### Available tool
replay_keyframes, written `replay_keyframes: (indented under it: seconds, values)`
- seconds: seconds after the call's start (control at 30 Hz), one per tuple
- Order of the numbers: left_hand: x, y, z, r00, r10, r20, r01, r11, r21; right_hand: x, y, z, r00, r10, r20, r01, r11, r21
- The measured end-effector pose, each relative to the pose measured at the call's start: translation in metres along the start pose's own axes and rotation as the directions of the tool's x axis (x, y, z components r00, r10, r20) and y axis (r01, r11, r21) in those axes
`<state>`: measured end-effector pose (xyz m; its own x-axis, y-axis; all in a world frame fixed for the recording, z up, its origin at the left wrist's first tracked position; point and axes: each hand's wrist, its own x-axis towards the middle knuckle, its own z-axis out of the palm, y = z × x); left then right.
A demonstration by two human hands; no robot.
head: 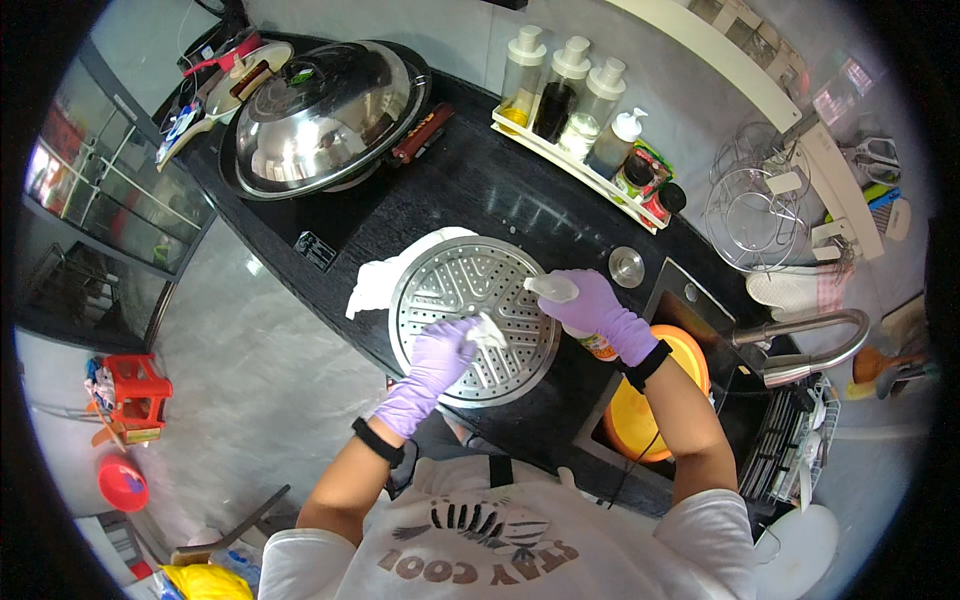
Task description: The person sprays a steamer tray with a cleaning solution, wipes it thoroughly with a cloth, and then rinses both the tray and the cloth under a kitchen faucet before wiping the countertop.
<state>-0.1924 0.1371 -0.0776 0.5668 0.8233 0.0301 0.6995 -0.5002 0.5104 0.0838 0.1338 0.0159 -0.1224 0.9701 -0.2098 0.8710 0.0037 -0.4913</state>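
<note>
A round perforated metal steamer tray lies on the black countertop, partly over a white cloth. My left hand, in a purple glove, grips a small crumpled white wipe or cloth over the tray's middle. At the tray's right edge, my right hand, gloved the same way, is closed around a spray bottle. The bottle's pale spray head points left over the tray. Most of the bottle's body is hidden by the hand.
A wok with a domed steel lid stands on the cooktop. Behind the tray, a white rack holds several bottles. A small glass stands near the sink, where an orange basin sits under a steel faucet.
</note>
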Motion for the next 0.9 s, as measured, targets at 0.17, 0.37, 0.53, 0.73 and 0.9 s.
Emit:
replay_keyframes:
  seconds: [0.17, 0.37, 0.53, 0.73, 0.9]
  values:
    - [-0.018, -0.031, -0.047, 0.974, -0.153, -0.166, 0.137, 0.985, -0.104, 0.001, 0.010, 0.002, 0.998, 0.012, -0.068, -0.013, 1.000, -0.002]
    - [-0.022, -0.037, -0.058, 0.926, -0.333, -0.177, 0.290, 0.929, -0.231, -0.010, 0.020, 0.002, 0.997, -0.056, -0.056, 0.052, 0.996, -0.068]
    - [-0.017, -0.044, -0.047, 0.939, -0.278, -0.201, 0.225, 0.942, -0.248, -0.033, 0.024, 0.001, 0.973, -0.114, -0.203, 0.130, 0.989, 0.067]
    - [0.039, -0.024, -0.025, 0.993, -0.107, -0.059, 0.061, 0.854, -0.517, -0.057, 0.047, 0.001, 0.706, 0.220, -0.673, 0.045, 0.935, 0.353]
    - [0.101, 0.020, -0.019, 0.942, -0.251, 0.224, 0.336, 0.661, -0.671, -0.089, 0.054, -0.003, 0.748, 0.313, -0.585, -0.169, 0.942, 0.289]
